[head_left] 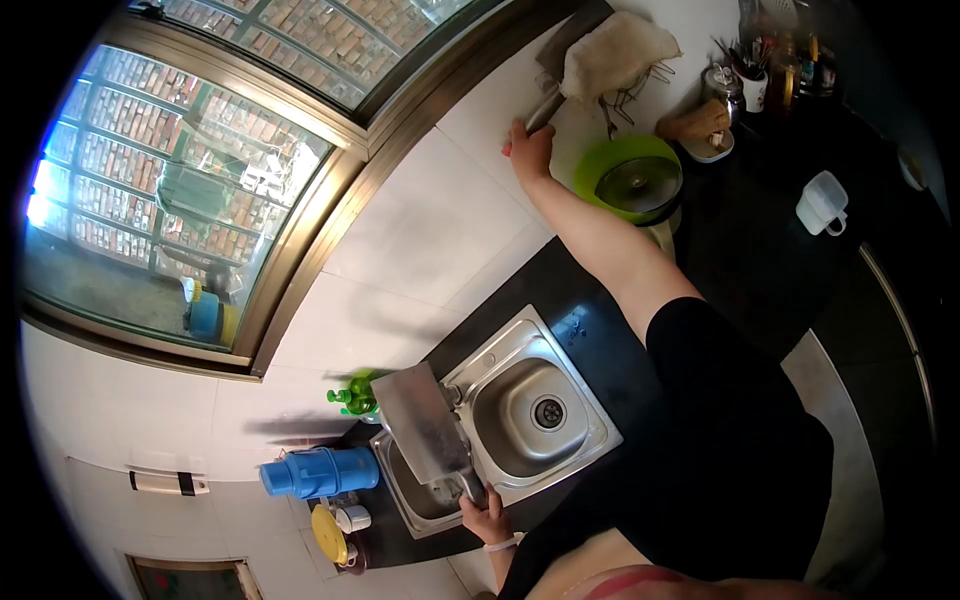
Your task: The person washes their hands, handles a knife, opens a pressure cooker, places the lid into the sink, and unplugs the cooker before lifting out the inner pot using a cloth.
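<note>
My left hand (486, 519), with a pale band at its wrist, is closed around the handle of a wide-bladed cleaver (418, 420). Its blade is over the smaller basin and beside the larger basin of the steel sink (603, 434). My right hand (530, 152) reaches out at the top, fingers wrapped round the metallic handle of a second knife (545, 108). That knife's dark blade is near the wall, partly hidden by a beige cloth (618, 54) hanging on a wire rack (622, 108). Close to my right forearm is a green bowl (592, 168) with a dark round lid or pan in it.
Beside the sink are a green bottle (354, 396), a blue thermos (322, 472), a white cup (353, 518) and a yellow lid (328, 535). Jars (724, 88), a utensil cup (752, 92) and a clear plastic container (823, 202) are on the dark counter. A window (180, 210) is above.
</note>
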Available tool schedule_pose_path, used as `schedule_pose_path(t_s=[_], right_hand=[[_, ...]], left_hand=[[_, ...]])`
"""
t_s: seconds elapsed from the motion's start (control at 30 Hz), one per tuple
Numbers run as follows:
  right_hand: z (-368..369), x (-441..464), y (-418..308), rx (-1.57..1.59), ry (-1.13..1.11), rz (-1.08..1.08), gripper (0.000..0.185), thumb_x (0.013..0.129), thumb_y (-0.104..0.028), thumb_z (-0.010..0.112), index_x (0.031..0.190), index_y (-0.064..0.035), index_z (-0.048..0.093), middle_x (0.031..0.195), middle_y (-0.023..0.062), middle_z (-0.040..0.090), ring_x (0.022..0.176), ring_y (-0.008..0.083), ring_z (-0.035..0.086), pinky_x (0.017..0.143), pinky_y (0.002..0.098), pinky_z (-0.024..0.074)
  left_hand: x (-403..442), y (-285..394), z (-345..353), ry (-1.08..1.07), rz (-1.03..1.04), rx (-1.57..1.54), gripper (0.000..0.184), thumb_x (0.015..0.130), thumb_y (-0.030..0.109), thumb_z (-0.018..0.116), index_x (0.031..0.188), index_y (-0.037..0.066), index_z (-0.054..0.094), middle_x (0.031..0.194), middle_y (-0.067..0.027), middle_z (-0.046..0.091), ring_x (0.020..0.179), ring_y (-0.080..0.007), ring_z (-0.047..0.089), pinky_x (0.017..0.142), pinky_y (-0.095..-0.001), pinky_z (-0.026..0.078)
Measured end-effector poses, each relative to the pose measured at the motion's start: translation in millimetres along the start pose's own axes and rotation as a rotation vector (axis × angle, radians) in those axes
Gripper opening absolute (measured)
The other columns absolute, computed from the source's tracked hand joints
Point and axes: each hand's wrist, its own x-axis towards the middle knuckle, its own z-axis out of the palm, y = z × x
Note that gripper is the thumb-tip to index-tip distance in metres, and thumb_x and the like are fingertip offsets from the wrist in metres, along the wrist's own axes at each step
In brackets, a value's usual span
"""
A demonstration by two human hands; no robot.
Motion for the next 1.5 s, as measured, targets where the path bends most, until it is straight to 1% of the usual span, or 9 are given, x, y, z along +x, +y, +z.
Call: schedule_pose_path(t_s=[0.23, 0.43, 0.53, 0.73, 0.93, 1.13, 1.23, 1.43, 1.5], right_hand=[[7, 1, -20, 0.118, 0.026, 0.126, 0.045, 0.08, -0.021, 0.059, 0.101, 0.0064, 0.031, 0.079, 0.0159, 0.053, 0.048, 0.0177, 0.054, 0.043, 0.0294, 0.0492], [2, -2, -34, 0.029, -0.014, 0.231, 0.049, 0.081, -0.025, 0.058, 0.106, 0.0064, 0.03, 0.083, 0.0163, 0.053, 0.051, 0.0198, 0.059, 0.043, 0.0304, 0.0515], [-2, -4, -39, -0.051, -0.053, 0.306, 0.045, 0.085, -0.026, 0.053, 0.108, 0.0079, 0.034, 0.088, 0.0163, 0.053, 0.064, 0.0232, 0.061, 0.057, 0.0341, 0.0552], [-9, -15, -49, 0.127, -0.23, 0.54, 0.024, 0.087, -0.015, 0.048, 0.098, 0.0063, 0.044, 0.081, 0.0144, 0.055, 0.07, 0.0241, 0.061, 0.063, 0.0393, 0.0556], [-2, -5, -55, 0.154, -0.123, 0.487, 0.015, 0.087, -0.008, 0.045, 0.093, 0.0046, 0.046, 0.079, 0.0121, 0.055, 0.064, 0.0211, 0.058, 0.064, 0.0402, 0.0561], [-4, 2, -55, 0.132, -0.158, 0.491, 0.015, 0.087, -0.009, 0.045, 0.091, 0.0054, 0.046, 0.075, 0.0112, 0.055, 0.061, 0.0196, 0.057, 0.064, 0.0372, 0.0563], [-6, 4, -56, 0.134, -0.132, 0.43, 0.016, 0.087, -0.011, 0.047, 0.091, 0.005, 0.047, 0.072, 0.0114, 0.055, 0.061, 0.0206, 0.058, 0.063, 0.0371, 0.056], [-38, -13, -50, 0.122, -0.242, 0.542, 0.028, 0.087, -0.023, 0.048, 0.095, 0.0036, 0.047, 0.076, 0.0152, 0.06, 0.062, 0.0232, 0.06, 0.061, 0.0387, 0.054], [-67, -42, -38, 0.076, -0.299, 0.572, 0.026, 0.086, -0.026, 0.049, 0.095, -0.0014, 0.05, 0.078, 0.012, 0.061, 0.059, 0.0201, 0.06, 0.057, 0.0345, 0.0523]], left_hand=[[-2, -2, 2, -0.182, 0.045, 0.077, 0.03, 0.075, 0.028, 0.067, 0.072, 0.003, 0.05, 0.058, -0.0141, 0.054, 0.049, -0.0269, 0.053, 0.049, -0.0332, 0.043], [-11, -9, 13, -0.21, 0.045, 0.035, 0.033, 0.073, 0.031, 0.067, 0.069, 0.003, 0.049, 0.055, -0.015, 0.049, 0.048, -0.0296, 0.051, 0.047, -0.0352, 0.04], [-11, -1, 12, -0.2, 0.034, 0.024, 0.033, 0.074, 0.03, 0.067, 0.069, 0.003, 0.048, 0.055, -0.015, 0.049, 0.048, -0.0285, 0.051, 0.047, -0.0349, 0.04], [-7, 14, 8, -0.182, 0.017, -0.015, 0.03, 0.075, 0.027, 0.066, 0.069, 0.003, 0.048, 0.055, -0.0135, 0.05, 0.048, -0.024, 0.048, 0.048, -0.033, 0.04], [-8, 14, 12, -0.177, 0.039, -0.028, 0.031, 0.073, 0.028, 0.067, 0.069, 0.003, 0.049, 0.054, -0.0133, 0.049, 0.047, -0.0224, 0.047, 0.047, -0.0326, 0.04], [-11, 12, 17, -0.185, 0.094, -0.033, 0.031, 0.073, 0.028, 0.067, 0.069, 0.002, 0.049, 0.054, -0.0147, 0.05, 0.046, -0.0265, 0.048, 0.046, -0.0345, 0.04], [-12, 9, 21, -0.181, 0.075, -0.051, 0.032, 0.073, 0.028, 0.067, 0.069, 0.002, 0.049, 0.056, -0.016, 0.051, 0.047, -0.0281, 0.049, 0.047, -0.0351, 0.04], [-8, 12, 26, -0.188, 0.054, -0.074, 0.032, 0.074, 0.027, 0.066, 0.069, 0.002, 0.048, 0.055, -0.0159, 0.05, 0.048, -0.0281, 0.049, 0.048, -0.0344, 0.04], [-6, 17, 27, -0.211, 0.031, -0.095, 0.032, 0.074, 0.027, 0.067, 0.069, 0.001, 0.048, 0.055, -0.0154, 0.049, 0.047, -0.0264, 0.047, 0.048, -0.0341, 0.04]])
